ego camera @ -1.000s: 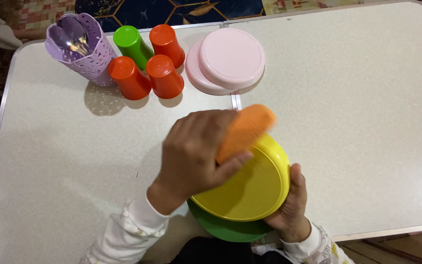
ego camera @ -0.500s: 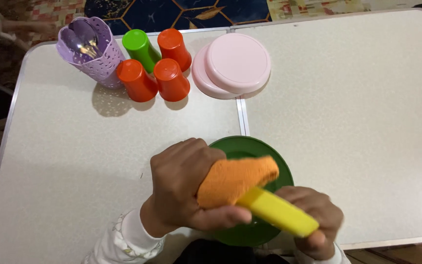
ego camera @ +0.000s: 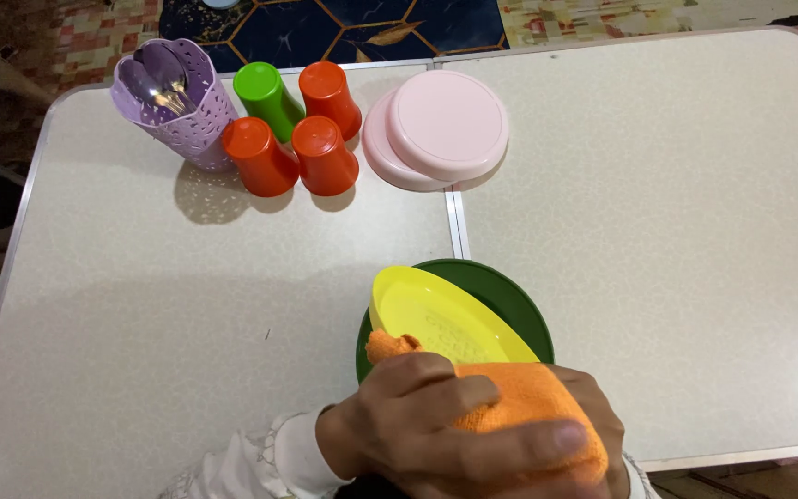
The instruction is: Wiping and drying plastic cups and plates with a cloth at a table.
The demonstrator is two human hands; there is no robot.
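Pressing orange cloth (ego camera: 519, 397) onto yellow plate (ego camera: 445, 323) (edge-on earlier), left hand (ego camera: 436, 439) lower

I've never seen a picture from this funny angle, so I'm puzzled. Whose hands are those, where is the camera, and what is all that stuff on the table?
The camera sits on a person's head and looks down, so you see that person's own hands. The left hand presses a fuzzy orange cloth against a round yellow plastic plate. The right hand is mostly hidden behind the cloth. Under the yellow plate lies a round dark green plate on the pale speckled table. Farther back stand three orange plastic cups, one green cup, two stacked pink plates and a purple holder with holes, holding spoons.
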